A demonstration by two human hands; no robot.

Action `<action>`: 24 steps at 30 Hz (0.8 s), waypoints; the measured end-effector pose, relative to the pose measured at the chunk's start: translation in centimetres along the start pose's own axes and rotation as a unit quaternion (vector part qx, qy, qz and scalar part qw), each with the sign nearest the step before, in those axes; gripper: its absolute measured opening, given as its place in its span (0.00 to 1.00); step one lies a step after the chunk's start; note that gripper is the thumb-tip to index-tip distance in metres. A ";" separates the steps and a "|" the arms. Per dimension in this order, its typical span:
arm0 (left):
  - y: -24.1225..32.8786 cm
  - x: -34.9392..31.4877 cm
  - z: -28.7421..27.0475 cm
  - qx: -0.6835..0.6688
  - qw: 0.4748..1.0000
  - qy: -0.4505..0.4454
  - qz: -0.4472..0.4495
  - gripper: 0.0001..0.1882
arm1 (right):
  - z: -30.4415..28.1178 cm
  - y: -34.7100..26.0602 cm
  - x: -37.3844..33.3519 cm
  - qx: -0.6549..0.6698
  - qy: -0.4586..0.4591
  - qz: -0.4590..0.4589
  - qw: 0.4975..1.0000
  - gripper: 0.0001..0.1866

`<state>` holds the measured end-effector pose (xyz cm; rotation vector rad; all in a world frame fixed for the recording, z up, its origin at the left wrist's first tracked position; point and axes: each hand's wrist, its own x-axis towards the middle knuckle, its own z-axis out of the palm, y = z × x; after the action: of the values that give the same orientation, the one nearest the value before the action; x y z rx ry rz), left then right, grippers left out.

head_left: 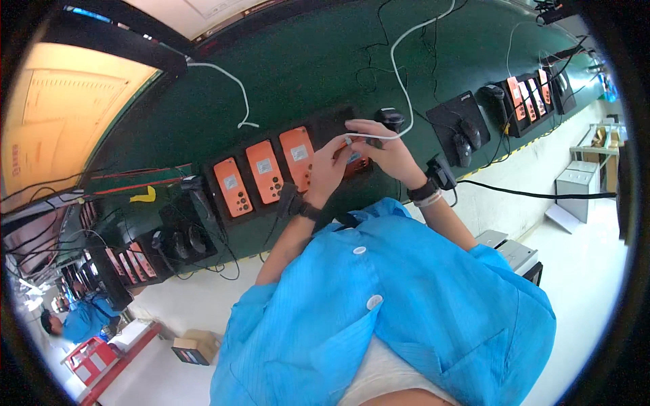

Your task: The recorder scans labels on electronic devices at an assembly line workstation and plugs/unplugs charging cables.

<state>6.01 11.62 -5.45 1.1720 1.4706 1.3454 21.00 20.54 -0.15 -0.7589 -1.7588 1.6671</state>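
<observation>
My two hands meet over the far right slot of a black foam tray (257, 220). An orange phone (357, 162) lies partly hidden beneath them, its pale label showing between my hands. A white cable (404, 84) comes down from the top and runs across my right fingers to a small plug. My left hand (328, 169) is closed with its fingertips at that plug. From the other side my right hand (393, 157) closes its thumb and fingers about the cable end. Whether the plug sits inside the phone is hidden. Three more orange phones, such as one (263, 172), lie to the left.
A scanner (389, 120) stands just beyond my right hand. Black mice (462, 145) rest on a mat at the right. Another tray of phones (525, 101) sits farther right, one more (135, 264) at left. A loose white cable (237, 84) hangs above the phones.
</observation>
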 end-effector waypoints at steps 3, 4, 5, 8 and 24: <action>-0.2 -0.2 0.4 0.003 1.000 0.000 -0.001 0.14 | -0.2 0.1 0.5 -0.151 -0.006 -0.064 0.986 0.09; -0.3 -0.3 0.5 -0.001 1.000 0.009 -0.007 0.14 | -0.4 0.1 0.7 -0.156 -0.016 -0.053 0.986 0.09; -0.4 -0.3 0.5 -0.005 1.000 0.019 -0.015 0.14 | -0.4 0.1 0.7 -0.160 -0.027 -0.042 0.986 0.08; -0.6 -0.4 0.4 0.017 0.999 0.021 -0.025 0.15 | -0.5 0.2 0.8 -0.139 -0.025 -0.007 0.990 0.08; 0.4 -0.8 0.2 0.041 0.999 0.010 -0.028 0.16 | -0.3 -0.2 0.6 -0.117 -0.045 0.022 0.992 0.08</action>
<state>6.46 10.85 -5.05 1.1636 1.5740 1.2718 20.84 21.16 0.09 -0.8418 -2.0395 1.5612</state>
